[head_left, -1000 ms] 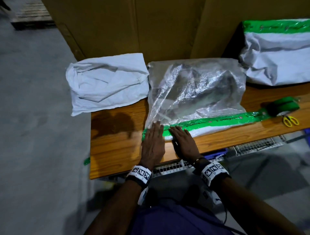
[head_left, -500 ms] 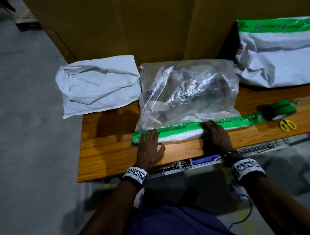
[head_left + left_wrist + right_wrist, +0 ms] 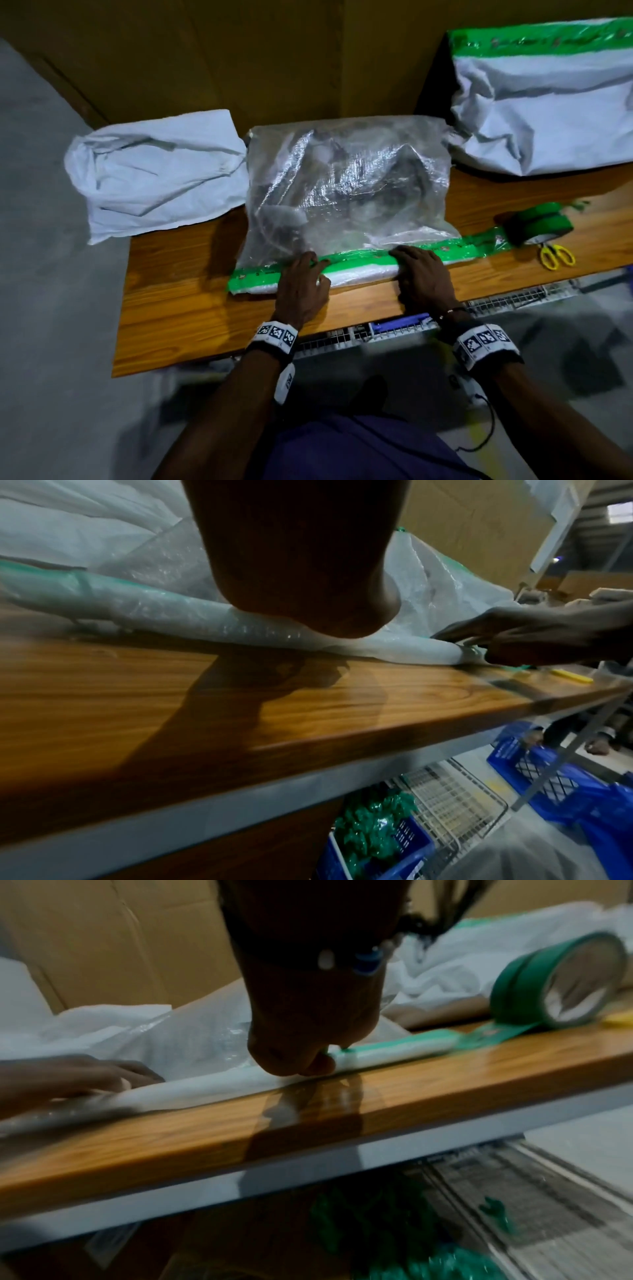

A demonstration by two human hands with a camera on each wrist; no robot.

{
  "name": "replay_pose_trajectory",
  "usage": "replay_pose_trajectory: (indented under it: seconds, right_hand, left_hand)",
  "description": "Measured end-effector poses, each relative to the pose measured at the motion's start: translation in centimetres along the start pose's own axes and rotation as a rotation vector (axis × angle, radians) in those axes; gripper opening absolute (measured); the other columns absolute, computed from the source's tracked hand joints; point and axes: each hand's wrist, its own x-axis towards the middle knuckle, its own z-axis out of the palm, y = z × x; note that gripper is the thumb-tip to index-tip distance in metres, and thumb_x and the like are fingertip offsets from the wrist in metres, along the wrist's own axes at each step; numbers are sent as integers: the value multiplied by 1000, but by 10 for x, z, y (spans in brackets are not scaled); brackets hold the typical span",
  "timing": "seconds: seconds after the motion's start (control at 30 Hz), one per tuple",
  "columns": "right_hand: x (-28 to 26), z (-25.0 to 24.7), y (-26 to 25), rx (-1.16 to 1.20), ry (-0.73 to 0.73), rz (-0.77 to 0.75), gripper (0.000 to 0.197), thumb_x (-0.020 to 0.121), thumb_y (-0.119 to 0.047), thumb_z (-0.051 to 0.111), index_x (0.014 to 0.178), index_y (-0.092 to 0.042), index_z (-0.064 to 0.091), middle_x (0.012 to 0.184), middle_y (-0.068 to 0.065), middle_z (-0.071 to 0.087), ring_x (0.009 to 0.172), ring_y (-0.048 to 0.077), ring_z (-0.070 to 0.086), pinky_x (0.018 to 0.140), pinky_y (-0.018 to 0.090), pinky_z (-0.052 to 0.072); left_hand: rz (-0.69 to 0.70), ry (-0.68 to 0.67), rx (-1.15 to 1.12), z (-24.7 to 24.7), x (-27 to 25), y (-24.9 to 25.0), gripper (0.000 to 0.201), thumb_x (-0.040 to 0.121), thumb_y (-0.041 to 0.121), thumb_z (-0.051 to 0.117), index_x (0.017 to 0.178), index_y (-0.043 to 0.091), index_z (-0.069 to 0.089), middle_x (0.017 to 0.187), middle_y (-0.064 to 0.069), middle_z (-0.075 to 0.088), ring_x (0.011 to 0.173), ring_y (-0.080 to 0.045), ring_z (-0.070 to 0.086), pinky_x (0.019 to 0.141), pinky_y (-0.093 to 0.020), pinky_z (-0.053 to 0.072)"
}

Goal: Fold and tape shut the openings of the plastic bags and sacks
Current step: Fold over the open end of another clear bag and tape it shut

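Clear plastic bag (image 3: 346, 185) lies flat at mid-desk (image 3: 191, 308), its folded opening toward the near edge. Green tape strip (image 3: 363, 257) runs along the fold from the bag's left corner to the tape roll (image 3: 537, 222) at right, still attached to the roll.

Left hand (image 3: 301, 284): palm down on the fold, left of centre, fingers nearly straight, pressing on the tape; grip holds nothing. Heel of the hand bears on the rolled edge in the left wrist view.

Right hand (image 3: 424, 277): on the fold right of centre, well apart from the left hand; fingers extended over the tape, thumb against the front of the roll (image 3: 318, 1066). Pressing, not closed round it.

Yellow scissors (image 3: 556, 255) just beside the tape roll. White sack (image 3: 154, 174) at left overhangs the desk edge; taped white sack (image 3: 548, 102) at rear right.
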Motion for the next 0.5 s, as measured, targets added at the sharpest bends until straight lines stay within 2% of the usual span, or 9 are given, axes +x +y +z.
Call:
replay_pose_trajectory:
  seconds: [0.07, 0.13, 0.2, 0.27, 0.33, 0.4, 0.43, 0.5]
  right_hand:
    - [3, -1, 0, -3, 18, 17, 77, 56, -29, 63, 133, -18, 68, 139, 5, 65, 123, 30, 63, 100, 44, 42]
    - [7, 5, -11, -6, 55, 14, 70, 62, -28, 60, 131, -23, 68, 137, 2, 65, 126, 28, 59, 103, 51, 38]
    - [9, 12, -26, -19, 46, 3, 68, 65, -27, 57, 133, -25, 66, 138, 1, 62, 130, 26, 54, 107, 62, 31]
    - [10, 11, -31, -60, 34, 14, 66, 67, -26, 55, 133, -25, 65, 137, 1, 62, 131, 26, 54, 108, 68, 28]
    - [5, -3, -6, -85, 40, 88, 61, 72, -25, 61, 133, -25, 65, 138, 1, 62, 132, 27, 54, 109, 67, 29]
    - [-5, -18, 33, -105, 40, 176, 69, 68, -22, 75, 136, -28, 62, 140, -2, 61, 134, 25, 52, 110, 63, 30]
    - [-10, -26, 54, -116, 35, 184, 74, 65, -22, 79, 136, -30, 62, 141, -4, 61, 135, 24, 52, 110, 60, 32]
    - [-16, -32, 78, -137, 28, 116, 70, 68, -26, 74, 137, -29, 63, 141, -2, 63, 133, 26, 55, 107, 54, 37]
  left_hand:
    - [-37, 22, 15, 2, 2, 14, 42, 89, 31, 51, 123, 17, 71, 118, -7, 59, 106, -29, 57, 86, -43, 50]
    - [0, 37, -10, 8, 13, 36, 41, 88, 26, 53, 121, 10, 70, 117, -12, 62, 105, -33, 58, 89, -44, 51]
    - [76, 1, -25, 14, 25, 64, 49, 87, 25, 49, 128, 10, 69, 126, -15, 63, 113, -35, 58, 98, -44, 48]
    - [68, -59, -16, 22, 33, 82, 56, 87, 31, 41, 133, 15, 68, 135, -12, 61, 123, -33, 55, 104, -46, 45]
    - [-4, -81, -47, 32, 37, 87, 54, 89, 31, 42, 134, 17, 67, 142, -9, 58, 129, -30, 52, 106, -47, 45]
    - [-28, -86, -75, 36, 33, 79, 52, 90, 31, 47, 137, 22, 66, 146, -4, 55, 133, -25, 49, 106, -45, 44]
    - [-23, -81, -75, 39, 34, 77, 51, 90, 30, 49, 137, 24, 66, 147, -2, 55, 134, -22, 48, 105, -44, 43]
    - [-27, -70, -60, 43, 34, 79, 49, 90, 29, 51, 135, 24, 66, 145, -1, 55, 133, -22, 49, 102, -44, 42]
